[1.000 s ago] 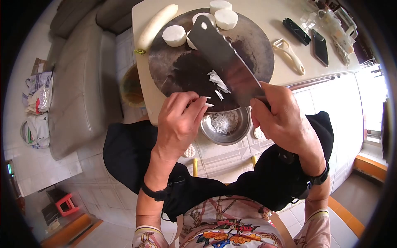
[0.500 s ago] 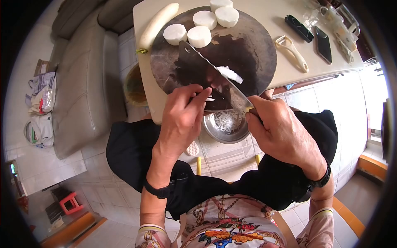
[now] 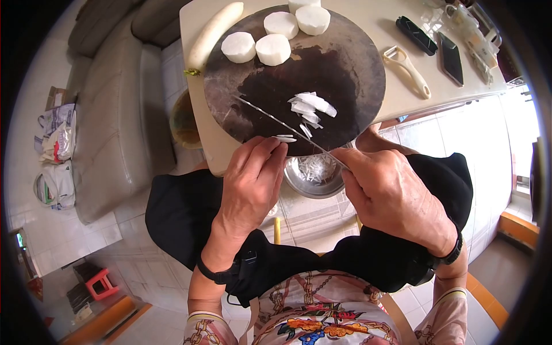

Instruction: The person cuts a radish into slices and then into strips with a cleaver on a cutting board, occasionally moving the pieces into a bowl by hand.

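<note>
On a round dark cutting board (image 3: 230, 115), my right hand (image 3: 391, 195) is wrapped round the handle end of a knife (image 3: 276, 119), whose blade stands edge-down and points up-left. My left hand (image 3: 251, 184) is at the board's near edge, fingers pressed together at thin white slices (image 3: 285, 138) left of the blade. Cut white pieces (image 3: 312, 106) lie right of the knife. Several thick white radish rounds, one of them nearest the blade (image 3: 273, 50), sit at the board's far side.
A whole white radish (image 3: 214, 37) lies at the board's left. A peeler (image 3: 407, 71), a black case (image 3: 416, 35) and a phone (image 3: 450, 58) are on the table (image 3: 368, 17) at the right. Below the board's near edge is a metal bowl (image 3: 316, 190) with white shreds.
The knife has turned from showing its flat side to standing on edge, its tip lower. More cut pieces now show right of it. My left hand has moved slightly down.
</note>
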Action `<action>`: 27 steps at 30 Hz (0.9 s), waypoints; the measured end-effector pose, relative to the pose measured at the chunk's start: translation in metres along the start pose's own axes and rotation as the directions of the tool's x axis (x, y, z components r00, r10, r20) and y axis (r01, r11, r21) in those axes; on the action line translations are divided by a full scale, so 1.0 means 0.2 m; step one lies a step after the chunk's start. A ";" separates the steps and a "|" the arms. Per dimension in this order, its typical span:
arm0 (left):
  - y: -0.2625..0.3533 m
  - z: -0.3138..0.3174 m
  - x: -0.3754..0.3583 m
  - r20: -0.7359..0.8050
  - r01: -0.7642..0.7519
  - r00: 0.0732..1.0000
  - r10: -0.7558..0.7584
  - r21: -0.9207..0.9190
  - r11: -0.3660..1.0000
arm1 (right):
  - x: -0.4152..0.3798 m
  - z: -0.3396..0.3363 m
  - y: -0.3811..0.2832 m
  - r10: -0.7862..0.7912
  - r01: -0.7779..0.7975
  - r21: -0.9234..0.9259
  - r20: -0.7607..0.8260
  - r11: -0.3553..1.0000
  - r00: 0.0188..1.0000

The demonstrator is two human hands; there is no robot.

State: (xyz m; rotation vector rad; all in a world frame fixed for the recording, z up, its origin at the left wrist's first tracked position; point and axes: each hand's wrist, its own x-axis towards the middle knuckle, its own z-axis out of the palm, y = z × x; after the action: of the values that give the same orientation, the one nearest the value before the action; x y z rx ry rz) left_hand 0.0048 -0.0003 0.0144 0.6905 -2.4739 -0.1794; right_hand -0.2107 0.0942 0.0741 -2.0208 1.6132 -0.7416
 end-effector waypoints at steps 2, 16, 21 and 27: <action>-0.01 0.00 0.00 0.006 -0.013 1.000 0.014 -0.007 1.000 | 0.01 -0.03 -0.02 0.056 -0.056 0.008 0.069 0.998 0.996; 0.02 -0.01 0.01 0.044 -0.002 0.999 0.001 0.007 1.000 | 0.01 -0.02 0.01 0.061 -0.061 0.004 -0.021 0.998 0.998; 0.01 -0.01 -0.01 0.070 -0.007 0.998 0.006 0.007 1.000 | 0.01 -0.06 -0.03 0.111 -0.112 0.005 0.111 0.994 0.988; 0.03 -0.03 -0.01 0.101 0.016 0.995 -0.015 -0.005 1.000 | 0.02 -0.08 -0.05 0.101 -0.089 -0.067 0.210 0.994 0.973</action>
State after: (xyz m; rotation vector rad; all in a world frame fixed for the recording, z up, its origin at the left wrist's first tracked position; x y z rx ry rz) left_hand 0.0070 0.0049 0.0209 0.7147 -2.5639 -0.2326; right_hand -0.2123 0.0931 0.0931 -1.9716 1.6086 -0.4321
